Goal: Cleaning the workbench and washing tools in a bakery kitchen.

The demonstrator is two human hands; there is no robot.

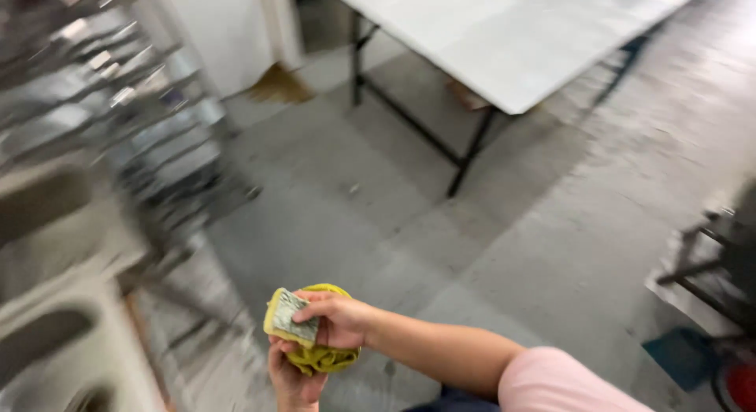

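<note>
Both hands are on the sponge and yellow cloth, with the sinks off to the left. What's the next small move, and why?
Probably turn left toward the sinks. The right hand pinches the sponge against the yellow cloth, the left hand cups them from below, and both are over bare floor, away from the white table.

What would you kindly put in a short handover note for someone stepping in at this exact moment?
Right hand: grips a yellow sponge with a grey-green scouring face, fingers over its top.
Left hand: below, cupping a yellow-green cloth bunched under the sponge.
Both are held in the air over the grey concrete floor; blurred sink basins sit at left, a white table stands ahead.
Nothing is being wiped now.
</note>
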